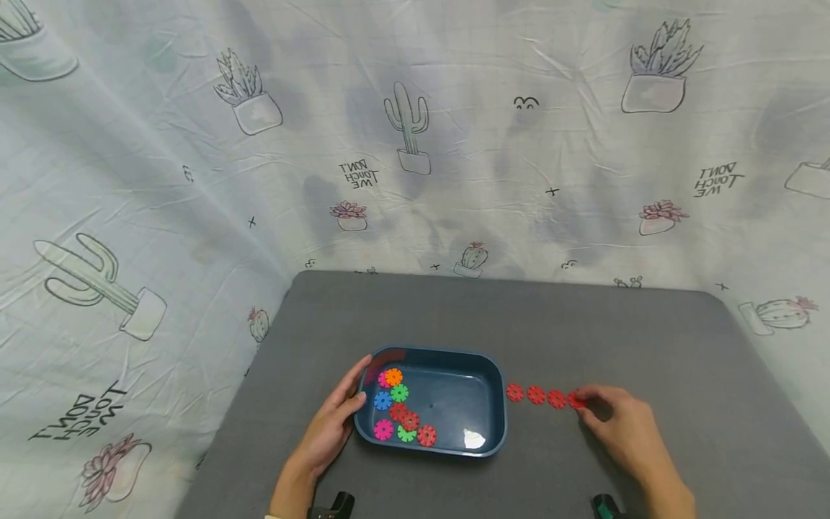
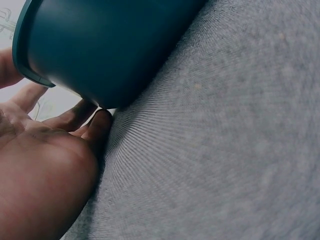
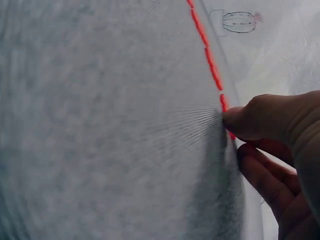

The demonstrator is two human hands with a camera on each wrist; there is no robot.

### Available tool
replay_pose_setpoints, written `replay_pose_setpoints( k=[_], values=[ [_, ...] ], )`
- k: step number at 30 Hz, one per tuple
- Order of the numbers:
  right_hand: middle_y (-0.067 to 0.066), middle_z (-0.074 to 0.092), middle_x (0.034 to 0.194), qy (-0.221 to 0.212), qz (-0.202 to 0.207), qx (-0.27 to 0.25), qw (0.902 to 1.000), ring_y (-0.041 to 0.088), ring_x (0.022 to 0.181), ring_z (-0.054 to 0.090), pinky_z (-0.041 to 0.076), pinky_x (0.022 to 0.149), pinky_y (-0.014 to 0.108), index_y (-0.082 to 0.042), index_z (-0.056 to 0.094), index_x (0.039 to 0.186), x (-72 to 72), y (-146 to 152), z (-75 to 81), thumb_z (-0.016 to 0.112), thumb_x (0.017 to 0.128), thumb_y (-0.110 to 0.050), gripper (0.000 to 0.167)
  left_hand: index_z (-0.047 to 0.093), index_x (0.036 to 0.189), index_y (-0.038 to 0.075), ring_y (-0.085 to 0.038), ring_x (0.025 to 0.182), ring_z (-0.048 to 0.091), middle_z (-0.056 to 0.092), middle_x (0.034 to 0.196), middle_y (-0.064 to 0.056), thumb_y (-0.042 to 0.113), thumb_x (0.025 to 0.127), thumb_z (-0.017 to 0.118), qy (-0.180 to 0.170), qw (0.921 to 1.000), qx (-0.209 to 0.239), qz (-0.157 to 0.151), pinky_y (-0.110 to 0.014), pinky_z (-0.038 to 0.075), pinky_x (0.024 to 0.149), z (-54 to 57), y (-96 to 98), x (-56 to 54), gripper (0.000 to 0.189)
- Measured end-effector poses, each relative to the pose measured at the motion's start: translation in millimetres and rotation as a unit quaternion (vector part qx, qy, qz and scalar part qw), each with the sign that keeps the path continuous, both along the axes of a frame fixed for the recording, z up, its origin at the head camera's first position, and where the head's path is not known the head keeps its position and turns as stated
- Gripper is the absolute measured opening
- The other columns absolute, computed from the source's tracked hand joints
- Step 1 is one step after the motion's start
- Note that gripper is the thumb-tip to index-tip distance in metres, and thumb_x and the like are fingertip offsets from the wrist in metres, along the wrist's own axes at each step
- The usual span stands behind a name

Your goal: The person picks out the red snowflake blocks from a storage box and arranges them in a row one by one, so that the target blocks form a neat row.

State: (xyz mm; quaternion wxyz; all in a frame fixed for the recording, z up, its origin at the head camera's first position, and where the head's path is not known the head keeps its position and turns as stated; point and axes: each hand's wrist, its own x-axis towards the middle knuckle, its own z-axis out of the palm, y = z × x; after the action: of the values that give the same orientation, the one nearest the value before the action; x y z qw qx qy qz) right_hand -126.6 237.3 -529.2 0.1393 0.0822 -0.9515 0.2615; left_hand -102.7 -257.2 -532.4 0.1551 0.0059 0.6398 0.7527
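My left hand (image 1: pixel 326 425) holds the dark blue plastic tray (image 1: pixel 454 453) at its left side, thumb at the rim and fingers along the outer wall. In the left wrist view, the fingertips (image 2: pixel 102 120) lie low against the tray's wall (image 2: pixel 110 50). Toothed plastic discs in pink, orange, green, blue and red lie in the tray's left half, such as a blue disc (image 1: pixel 382 401). To the right of the tray runs a row of red toothed discs (image 1: pixel 535 394). At its right end, my right hand (image 1: pixel 619 425) pinches a red disc (image 1: pixel 574 401) between thumb and fingers, close to the table.
The grey cloth-covered table (image 1: pixel 519 317) extends behind and around the tray. Behind it and at the sides hangs a pale curtain (image 1: pixel 467 144) printed with cacti. Black wrist devices show near the bottom edge, one below each hand.
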Motion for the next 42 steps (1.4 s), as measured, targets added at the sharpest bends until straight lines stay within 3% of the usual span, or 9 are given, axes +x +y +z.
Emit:
replay_pose_setpoints(
  k=[3, 7, 12, 17, 20, 25, 29, 33, 42],
  values=[
    [0.005, 0.083, 0.104, 0.017, -0.001, -0.002, 0.9998, 0.038, 0.1, 0.078, 0.056, 0.084, 0.047, -0.018, 0.084, 0.101, 0.8, -3.8, 9.6, 0.097, 0.076, -0.007, 0.03, 0.029, 0.174, 0.032, -0.029, 0.168, 0.01, 0.011, 0.184, 0.0, 0.014, 0.118, 0.042, 0.0, 1.0, 0.0, 0.002, -0.016, 0.039, 0.114, 0.0, -0.1, 0.6, 0.06],
    [0.007, 0.084, 0.11, 0.013, 0.013, -0.021, 0.9996, 0.035, 0.098, 0.078, 0.06, 0.082, 0.052, -0.014, 0.083, 0.115, -1.7, -18.4, 46.7, 0.095, 0.083, -0.013, 0.033, 0.03, 0.174, 0.032, -0.029, 0.168, 0.011, 0.011, 0.184, 0.001, 0.015, 0.118, 0.042, 0.0, 1.0, 0.002, 0.001, -0.016, 0.04, 0.114, -0.2, -1.0, 0.6, 0.06],
    [0.008, 0.082, 0.124, -0.057, 0.052, -0.06, 0.9952, 0.033, 0.11, 0.079, 0.06, 0.093, 0.06, -0.015, 0.078, 0.132, -6.3, -47.3, 102.0, 0.088, 0.095, -0.029, 0.041, 0.03, 0.174, 0.034, -0.029, 0.168, 0.013, 0.011, 0.184, 0.001, 0.016, 0.119, 0.043, 0.001, 1.0, 0.001, -0.001, -0.017, 0.041, 0.114, -0.9, -1.6, -0.6, 0.059],
    [0.008, 0.079, 0.133, -0.136, 0.099, -0.111, 0.9795, 0.031, 0.12, 0.077, 0.06, 0.1, 0.056, -0.015, 0.075, 0.14, -10.7, -81.8, 127.9, 0.086, 0.095, -0.041, 0.052, 0.032, 0.173, 0.036, -0.03, 0.169, 0.012, 0.012, 0.184, 0.002, 0.017, 0.118, 0.044, 0.002, 1.0, -0.007, -0.002, -0.015, 0.041, 0.113, -1.8, 0.4, -2.3, 0.059],
    [0.006, 0.078, 0.135, -0.169, 0.127, -0.133, 0.9684, 0.03, 0.122, 0.077, 0.062, 0.097, 0.05, -0.017, 0.075, 0.139, -14.7, -103.7, 128.2, 0.088, 0.094, -0.041, 0.053, 0.032, 0.173, 0.036, -0.027, 0.169, 0.007, 0.012, 0.184, 0.003, 0.016, 0.118, 0.044, 0.004, 0.9999, -0.011, 0.002, -0.011, 0.037, 0.112, -2.5, 1.5, -2.5, 0.059],
    [0.006, 0.078, 0.134, -0.204, 0.162, -0.142, 0.9549, 0.03, 0.121, 0.077, 0.063, 0.096, 0.047, -0.014, 0.077, 0.136, -19.9, -138.0, 117.4, 0.09, 0.092, -0.033, 0.049, 0.032, 0.173, 0.034, -0.029, 0.169, 0.011, 0.013, 0.184, 0.002, 0.015, 0.118, 0.043, 0.006, 0.9999, -0.007, 0.008, -0.013, 0.039, 0.113, -2.8, 2.1, -1.3, 0.06],
    [0.006, 0.08, 0.129, -0.216, 0.195, -0.129, 0.9481, 0.031, 0.117, 0.078, 0.062, 0.098, 0.05, -0.013, 0.079, 0.131, -22.5, -159.6, 105.1, 0.091, 0.091, -0.031, 0.045, 0.032, 0.173, 0.033, -0.03, 0.167, 0.016, 0.014, 0.184, 0.001, 0.015, 0.118, 0.043, 0.009, 0.9999, -0.001, 0.01, -0.016, 0.041, 0.114, -2.5, 2.2, -1.0, 0.06],
    [0.01, 0.081, 0.126, -0.225, 0.252, -0.11, 0.9348, 0.031, 0.113, 0.078, 0.063, 0.096, 0.05, -0.01, 0.079, 0.129, -24.5, -174.9, 92.1, 0.09, 0.093, -0.027, 0.042, 0.032, 0.173, 0.033, -0.029, 0.167, 0.016, 0.014, 0.184, 0.001, 0.015, 0.118, 0.044, 0.011, 0.9999, -0.003, 0.01, -0.015, 0.041, 0.113, -2.8, 2.0, -1.5, 0.059],
    [0.008, 0.083, 0.12, -0.218, 0.354, -0.041, 0.9086, 0.024, 0.106, 0.08, 0.064, 0.089, 0.035, -0.006, 0.081, 0.124, -28.0, -193.9, 68.0, 0.09, 0.092, -0.019, 0.036, 0.031, 0.173, 0.033, -0.029, 0.167, 0.016, 0.014, 0.184, 0.001, 0.014, 0.118, 0.043, 0.014, 0.9999, -0.001, 0.006, -0.016, 0.041, 0.114, -3.6, 2.2, -2.3, 0.06]
  ],
)
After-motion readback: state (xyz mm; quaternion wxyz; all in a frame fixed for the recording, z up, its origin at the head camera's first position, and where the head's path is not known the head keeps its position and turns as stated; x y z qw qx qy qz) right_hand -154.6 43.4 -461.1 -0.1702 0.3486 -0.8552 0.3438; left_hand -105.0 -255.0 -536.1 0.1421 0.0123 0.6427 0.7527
